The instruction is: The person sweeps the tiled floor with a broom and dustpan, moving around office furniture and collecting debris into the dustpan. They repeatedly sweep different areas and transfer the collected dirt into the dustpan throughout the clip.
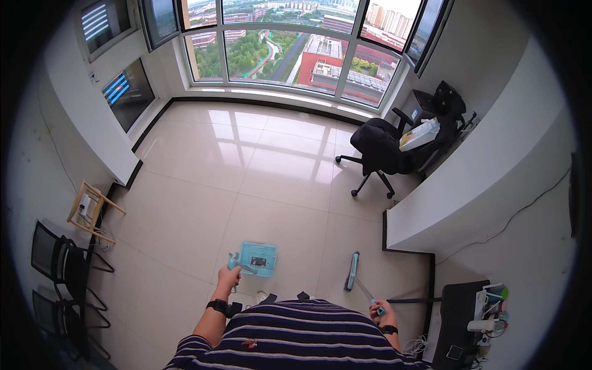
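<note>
My left hand [229, 278] is closed on the teal handle of a long-handled dustpan [258, 259], whose open pan rests on the floor just ahead and to the right of the hand. A dark patch and a few small bits show inside the pan. My right hand [384, 311] grips the teal end of a broom's handle. The broom head [353, 272], teal with dark bristles, lies on the tiled floor ahead and to the left of that hand, apart from the dustpan.
A black office chair [379, 145] with a box on it stands by the right wall. At the lower right is a dark desk [455, 319] with cables and small items. A wooden stool [90, 206] and black mesh chairs [69, 263] line the left wall. Windows [291, 55] span the far side.
</note>
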The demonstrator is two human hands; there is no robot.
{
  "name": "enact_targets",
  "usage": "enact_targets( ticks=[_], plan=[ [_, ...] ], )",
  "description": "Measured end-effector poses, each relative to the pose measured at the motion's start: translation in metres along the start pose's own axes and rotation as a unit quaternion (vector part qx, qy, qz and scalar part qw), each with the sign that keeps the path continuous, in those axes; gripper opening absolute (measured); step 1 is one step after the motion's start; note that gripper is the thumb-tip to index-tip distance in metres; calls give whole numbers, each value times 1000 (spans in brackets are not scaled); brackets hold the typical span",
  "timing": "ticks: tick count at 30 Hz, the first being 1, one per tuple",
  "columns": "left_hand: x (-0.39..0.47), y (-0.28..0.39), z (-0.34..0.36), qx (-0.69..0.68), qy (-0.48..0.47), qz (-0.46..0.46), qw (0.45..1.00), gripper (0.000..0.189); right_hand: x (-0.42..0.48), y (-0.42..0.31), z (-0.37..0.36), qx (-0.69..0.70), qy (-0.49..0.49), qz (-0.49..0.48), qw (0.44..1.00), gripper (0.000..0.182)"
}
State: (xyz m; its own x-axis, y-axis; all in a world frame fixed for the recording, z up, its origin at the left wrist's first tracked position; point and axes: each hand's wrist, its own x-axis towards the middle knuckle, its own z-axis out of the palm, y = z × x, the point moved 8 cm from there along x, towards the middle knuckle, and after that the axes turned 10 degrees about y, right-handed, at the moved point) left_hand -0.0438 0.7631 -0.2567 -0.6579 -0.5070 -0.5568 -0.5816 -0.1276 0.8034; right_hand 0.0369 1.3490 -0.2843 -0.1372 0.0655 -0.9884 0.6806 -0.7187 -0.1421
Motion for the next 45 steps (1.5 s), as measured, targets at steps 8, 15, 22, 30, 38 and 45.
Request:
enact_targets(
  ticks=[8, 15, 22, 30, 38, 45],
  plan=[
    [-22, -12, 55, 38, -29, -12, 999, 18, 8, -39, -32, -1, 9, -41, 999, 15],
    [-50, -29, 104, 73, -43, -2, 996, 19, 19, -54, -58, -27, 16, -7, 999, 15],
    [-74, -46, 130, 86, -47, 16, 995, 20, 23, -70, -73, -69, 24, -24, 997, 15],
    [-85, -51, 135, 111, -37, 26, 993, 21, 24, -67, -64, -122, 19, -4, 992, 13],
    [-94, -54, 142, 132, -53, 12, 990, 21, 24, -65, -60, -122, 9, 1, 993, 15],
    [-88, -55, 132, 185, -45, 28, 981, 25, 27, -65, -48, -133, 4, -8, 991, 16]
  ],
)
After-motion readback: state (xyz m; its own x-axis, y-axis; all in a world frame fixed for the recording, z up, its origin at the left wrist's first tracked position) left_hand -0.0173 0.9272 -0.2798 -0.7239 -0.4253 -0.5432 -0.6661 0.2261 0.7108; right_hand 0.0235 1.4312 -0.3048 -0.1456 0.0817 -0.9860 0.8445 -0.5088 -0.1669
